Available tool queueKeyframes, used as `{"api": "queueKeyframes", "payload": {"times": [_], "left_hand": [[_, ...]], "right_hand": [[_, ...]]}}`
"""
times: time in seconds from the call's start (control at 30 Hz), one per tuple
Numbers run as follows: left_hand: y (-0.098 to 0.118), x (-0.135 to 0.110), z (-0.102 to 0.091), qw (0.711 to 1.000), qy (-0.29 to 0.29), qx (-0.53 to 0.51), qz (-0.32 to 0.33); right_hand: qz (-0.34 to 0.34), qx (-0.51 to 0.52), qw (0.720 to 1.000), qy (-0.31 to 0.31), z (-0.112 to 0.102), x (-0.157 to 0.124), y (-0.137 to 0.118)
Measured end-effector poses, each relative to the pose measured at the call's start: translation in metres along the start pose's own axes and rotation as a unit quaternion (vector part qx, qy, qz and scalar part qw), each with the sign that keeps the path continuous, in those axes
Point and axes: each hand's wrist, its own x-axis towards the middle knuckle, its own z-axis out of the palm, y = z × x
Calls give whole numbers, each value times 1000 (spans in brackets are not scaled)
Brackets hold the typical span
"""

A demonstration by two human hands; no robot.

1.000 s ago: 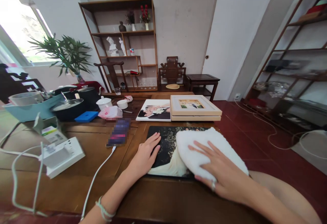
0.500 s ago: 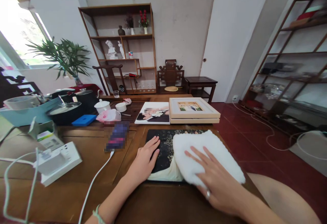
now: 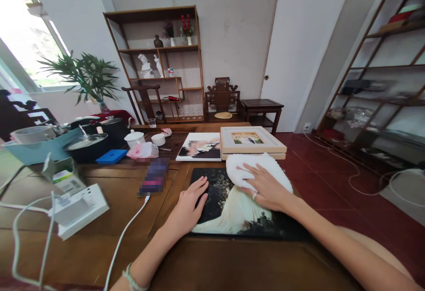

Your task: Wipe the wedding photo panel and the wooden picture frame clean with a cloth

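the right hand (image 3: 265, 187) lies flat on a white cloth (image 3: 237, 172), fingers spread rather than curled round it — the cloth covers the far right part of a dark picture (image 3: 244, 215). the left hand (image 3: 191, 202) rests open on the picture's left edge, holding nothing. the picture lies flat on a wooden table (image 3: 249, 260) — beyond it sit a photo (image 3: 207, 147) and a pale frame (image 3: 276, 141)

Black rectangular photo panel (image 3: 239, 213): upper right hidden under white fluffy cloth (image 3: 234, 171); left of panel, dark oblong phone (image 3: 154, 176), display blurred; far right of panel, brown wooden shelving (image 3: 381, 67), cut off
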Motion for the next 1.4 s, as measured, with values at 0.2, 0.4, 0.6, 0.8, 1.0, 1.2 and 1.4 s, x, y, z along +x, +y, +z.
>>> {"api": "queueKeyframes", "payload": {"times": [0.2,0.4,0.6,0.8,1.0,1.2,1.4], "left_hand": [[0,0,2,1000,-5,2,-7],[3,0,-3,999,-33,5,-11],[3,0,-2,1000,-20,-1,-7],[0,-1,1,1000,-1,-6,1],[1,0,1,1000,0,-18,-3],[1,0,0,1000,-5,-1,-10],[2,-2,0,1000,6,2,-14]], "right_hand": [[-33,45,998,-39,1,-18,-50],[-95,102,978,-156,-8,-47,-109],[-23,103,992,-72,-10,-12,-68],[8,61,998,-29,6,37,-32],[2,74,996,-42,2,1,-74],[-46,113,981,-151,-21,-48,-102],[74,33,996,-23,-9,-55,-44]]}}
